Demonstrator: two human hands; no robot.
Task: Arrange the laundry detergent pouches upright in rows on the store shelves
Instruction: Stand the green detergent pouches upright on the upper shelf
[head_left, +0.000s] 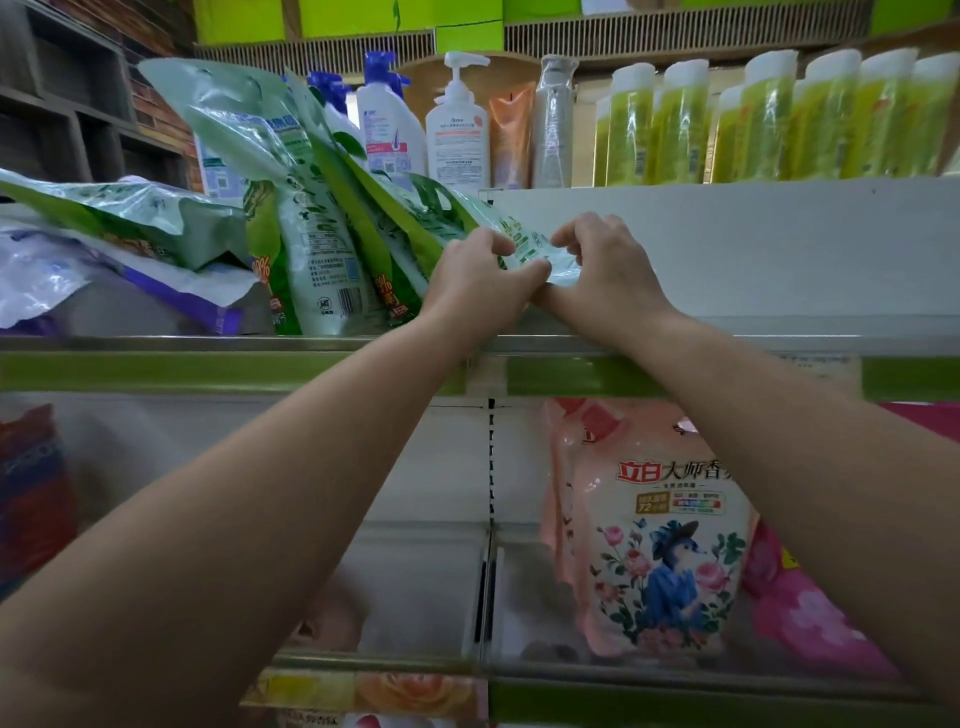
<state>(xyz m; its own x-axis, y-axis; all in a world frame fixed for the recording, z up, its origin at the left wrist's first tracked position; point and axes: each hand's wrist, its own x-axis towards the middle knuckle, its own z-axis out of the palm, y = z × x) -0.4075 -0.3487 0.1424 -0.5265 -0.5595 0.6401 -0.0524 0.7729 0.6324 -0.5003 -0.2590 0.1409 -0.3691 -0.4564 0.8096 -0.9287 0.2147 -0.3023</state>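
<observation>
Several green detergent pouches (317, 249) lean to the left on the upper shelf (753, 338). One green pouch (524, 244) lies tilted low at the right end of that group. My left hand (478, 280) and my right hand (608, 275) both pinch its lower edge, thumbs almost touching. A green pouch (124, 213) and a purple-and-white pouch (119, 291) lie flat at the far left. On the shelf below stands a pink floral pouch (649, 535), upright.
Pump bottles (457, 124) and a row of yellow-green bottles (769, 119) stand on the top shelf behind. A magenta pouch (810, 618) lies to the right of the pink one. A red and blue pouch (31, 493) shows at the lower left. Bare shelf runs to the right of my hands.
</observation>
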